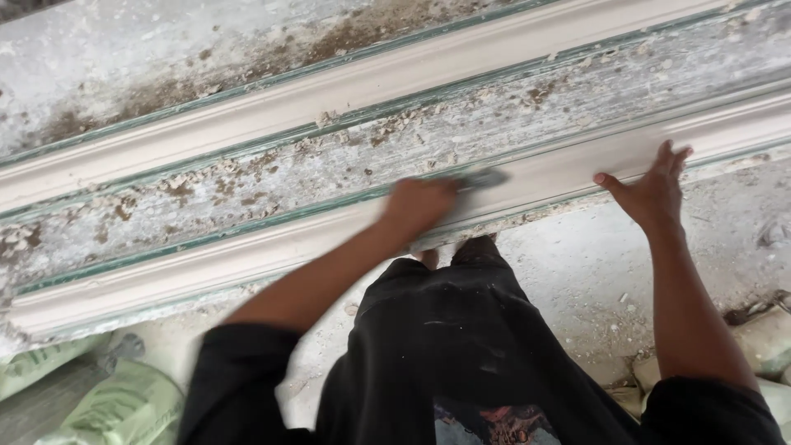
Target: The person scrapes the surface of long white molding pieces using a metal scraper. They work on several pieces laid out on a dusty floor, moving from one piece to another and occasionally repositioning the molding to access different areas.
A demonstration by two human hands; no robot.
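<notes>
We are smoothing the near plaster moulding (247, 259), a long pale cornice strip lying on the dusty workbench (511, 115). Our left hand (418, 206) is closed around a blurred flat scraper (482, 178) pressed on the strip's top, while our right hand (651, 194) rests flat, fingers spread, steadying it further along. The next stroke seems to need even pressure along the profile. Pale green sacks (124, 404) lie lower left; more bags (766, 338) sit lower right, their markings unreadable.

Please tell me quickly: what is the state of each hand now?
Left hand: closed around a blurred grey flat tool.
Right hand: open, fingers spread, pressing flat on the long white plaster moulding.
</notes>
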